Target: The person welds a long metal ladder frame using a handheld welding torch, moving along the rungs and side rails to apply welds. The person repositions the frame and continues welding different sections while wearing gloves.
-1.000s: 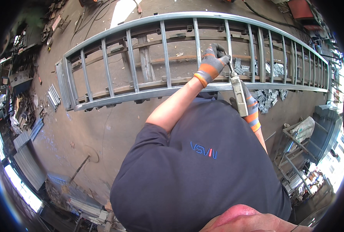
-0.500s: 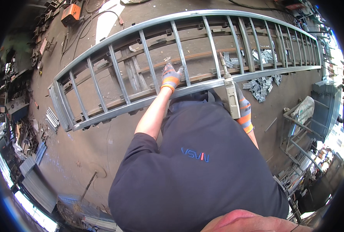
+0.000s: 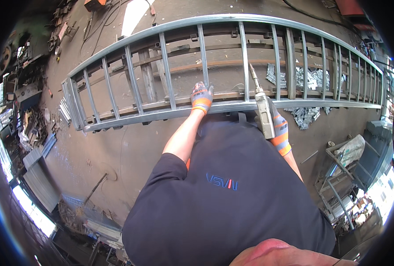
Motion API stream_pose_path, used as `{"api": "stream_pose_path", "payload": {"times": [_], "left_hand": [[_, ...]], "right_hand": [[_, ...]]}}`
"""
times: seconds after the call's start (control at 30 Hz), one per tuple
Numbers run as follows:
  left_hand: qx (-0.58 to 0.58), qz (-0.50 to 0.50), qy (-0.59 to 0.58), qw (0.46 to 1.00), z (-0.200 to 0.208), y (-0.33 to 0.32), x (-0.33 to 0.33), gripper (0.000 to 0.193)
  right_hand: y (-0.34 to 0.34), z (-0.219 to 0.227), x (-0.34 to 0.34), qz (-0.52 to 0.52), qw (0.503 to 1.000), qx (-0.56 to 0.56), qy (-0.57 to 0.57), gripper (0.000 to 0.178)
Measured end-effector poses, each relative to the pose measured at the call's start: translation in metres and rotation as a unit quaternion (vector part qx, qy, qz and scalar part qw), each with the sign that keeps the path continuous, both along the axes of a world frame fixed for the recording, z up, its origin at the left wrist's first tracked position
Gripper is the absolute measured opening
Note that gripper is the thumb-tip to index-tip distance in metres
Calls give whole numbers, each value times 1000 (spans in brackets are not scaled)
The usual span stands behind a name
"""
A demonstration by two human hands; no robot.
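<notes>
Near the middle, the right hand (image 3: pixel 280 128) grips a long tool (image 3: pixel 265 116), maybe to steady its tip; the left hand (image 3: pixel 202 96), by a metal frame (image 3: pixel 237 107), hides its grip.

Ladder-shaped frame (image 3: pixel 244 62) on support beams (image 3: pixel 147 76); metal pieces (image 3: pixel 304 117) on floor (image 3: pixel 130 155).

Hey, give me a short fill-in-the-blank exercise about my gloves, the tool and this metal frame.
1. The gloves are grey and ____.
2. The metal frame, with many rungs, is shaped like a ____.
3. Of its two long rails, the left hand is at the one ____ to the body.
4. The right hand holds a handheld tool with its tip pointing ____ from the body.

Missing words: orange; ladder; nearer; away.
</notes>
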State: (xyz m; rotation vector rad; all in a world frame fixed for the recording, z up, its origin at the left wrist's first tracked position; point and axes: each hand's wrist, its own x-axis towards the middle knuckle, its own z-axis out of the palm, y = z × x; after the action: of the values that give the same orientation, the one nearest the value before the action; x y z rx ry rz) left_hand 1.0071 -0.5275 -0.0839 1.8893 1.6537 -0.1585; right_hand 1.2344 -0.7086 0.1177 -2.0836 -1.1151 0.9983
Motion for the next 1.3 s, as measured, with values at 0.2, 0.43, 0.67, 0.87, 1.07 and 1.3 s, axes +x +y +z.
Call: {"api": "stream_pose_path", "payload": {"times": [0.2,0.43,0.67,0.87,1.07,1.3], "left_hand": [[16,11,36,999,0,-6,3,51],[114,35,57,991,-5,-9,12,50],[71,29,103,992,-2,-7,17,54],[169,64,-11,984,6,22,24,80],[243,27,83,966,32,158,73,76],[18,-65,155,986,60,232,100,96]], "right_hand": [[8,-4,51,154,985,23,-69,73],[13,-8,76,187,977,11,-101,77],[23,3,81,133,988,11,-81,82],[26,3,80,157,985,-6,-63,73],[28,0,69,190,977,1,-93,71],[35,14,32,102,988,46,-102,73]]}}
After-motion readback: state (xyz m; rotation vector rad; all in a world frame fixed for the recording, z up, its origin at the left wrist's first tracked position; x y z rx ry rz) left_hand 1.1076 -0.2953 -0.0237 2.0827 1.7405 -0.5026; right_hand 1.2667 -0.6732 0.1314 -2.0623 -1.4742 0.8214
